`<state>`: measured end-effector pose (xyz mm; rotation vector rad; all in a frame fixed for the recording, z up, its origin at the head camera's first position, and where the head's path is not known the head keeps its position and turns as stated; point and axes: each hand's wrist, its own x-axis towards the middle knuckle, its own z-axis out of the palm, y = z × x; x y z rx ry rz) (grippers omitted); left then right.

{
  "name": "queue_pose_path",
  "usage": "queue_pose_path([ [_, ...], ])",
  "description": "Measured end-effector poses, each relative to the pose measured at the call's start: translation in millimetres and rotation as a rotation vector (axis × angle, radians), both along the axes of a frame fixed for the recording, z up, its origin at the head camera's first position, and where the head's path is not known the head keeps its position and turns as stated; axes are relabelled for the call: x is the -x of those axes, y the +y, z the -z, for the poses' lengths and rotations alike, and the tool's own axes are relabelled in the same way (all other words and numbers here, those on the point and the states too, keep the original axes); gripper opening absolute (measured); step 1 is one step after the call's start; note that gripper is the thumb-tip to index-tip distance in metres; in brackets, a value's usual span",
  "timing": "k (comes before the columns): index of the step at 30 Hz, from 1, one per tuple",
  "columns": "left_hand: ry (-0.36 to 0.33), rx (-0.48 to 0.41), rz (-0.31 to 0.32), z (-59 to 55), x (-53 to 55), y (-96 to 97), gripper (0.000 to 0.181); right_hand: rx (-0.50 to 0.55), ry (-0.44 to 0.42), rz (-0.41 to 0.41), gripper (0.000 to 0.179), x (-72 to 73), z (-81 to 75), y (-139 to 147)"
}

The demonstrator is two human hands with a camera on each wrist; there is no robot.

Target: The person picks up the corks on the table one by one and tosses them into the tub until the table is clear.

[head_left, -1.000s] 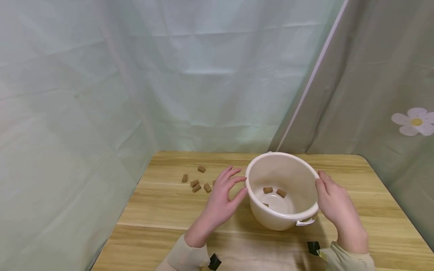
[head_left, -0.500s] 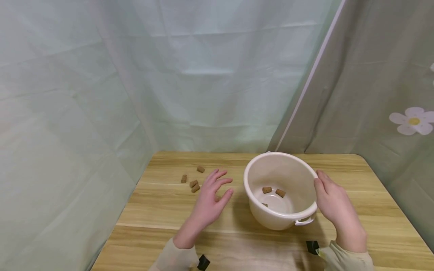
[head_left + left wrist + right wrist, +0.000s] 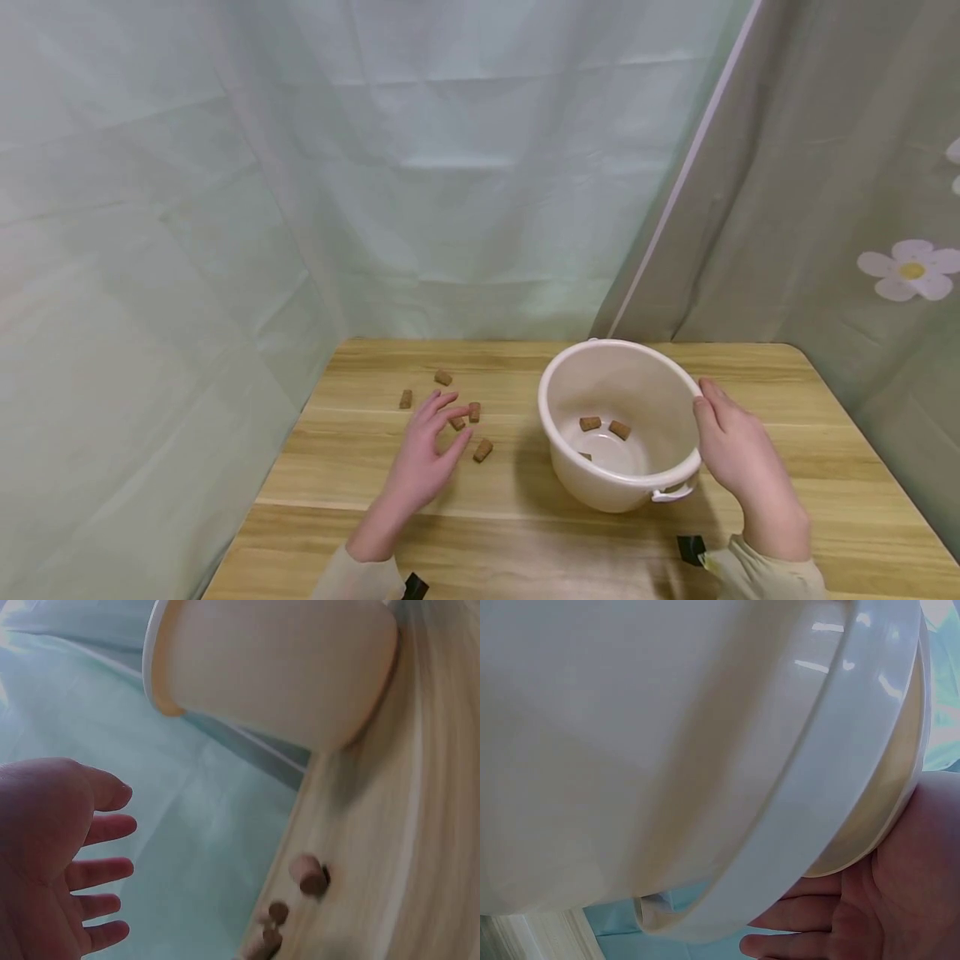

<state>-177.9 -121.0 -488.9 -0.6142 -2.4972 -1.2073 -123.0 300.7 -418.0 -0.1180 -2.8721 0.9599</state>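
A cream plastic bucket stands upright on the wooden table, with 3 brown corks inside, one partly hidden by the near rim. My right hand holds the bucket's right rim, thumb at the edge; in the right wrist view its fingers reach past the white handle. To the left, my left hand hovers with fingers spread and nothing in them. Beside its fingertips are a cork and another cork partly covered by the fingers. A nearer cork lies right of the thumb.
Farther back lie a cork and, to its left, another cork. Pale curtains hang behind and at both sides of the table. Black straps show at the wrists.
My left hand has moved left from beside the bucket's rim to the loose corks, uncovering the nearer ones. The right hand and the bucket have stayed in place.
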Motion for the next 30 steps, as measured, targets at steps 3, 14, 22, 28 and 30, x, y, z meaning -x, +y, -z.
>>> queue_pose_path([
  [3,-0.021,0.019,-0.022,4.7,0.9,-11.1,0.023,0.002,-0.005,0.001,0.070,-0.8,0.4,-1],
  [14,0.008,0.056,-0.120,19.8,13.7,-52.4,0.026,-0.003,0.000,-0.002,0.069,-0.1,-0.9,0],
  [22,-0.014,0.075,-0.194,28.4,21.2,-70.7,0.027,-0.010,-0.007,-0.007,0.069,0.1,1.7,1],
  [28,-0.020,0.101,-0.266,36.9,32.1,-80.6,0.029,-0.011,0.005,-0.003,0.069,0.3,2.0,0],
  [30,-0.029,0.114,-0.291,39.2,37.3,-83.2,0.031,-0.012,0.003,-0.003,0.069,0.5,1.2,0],
])
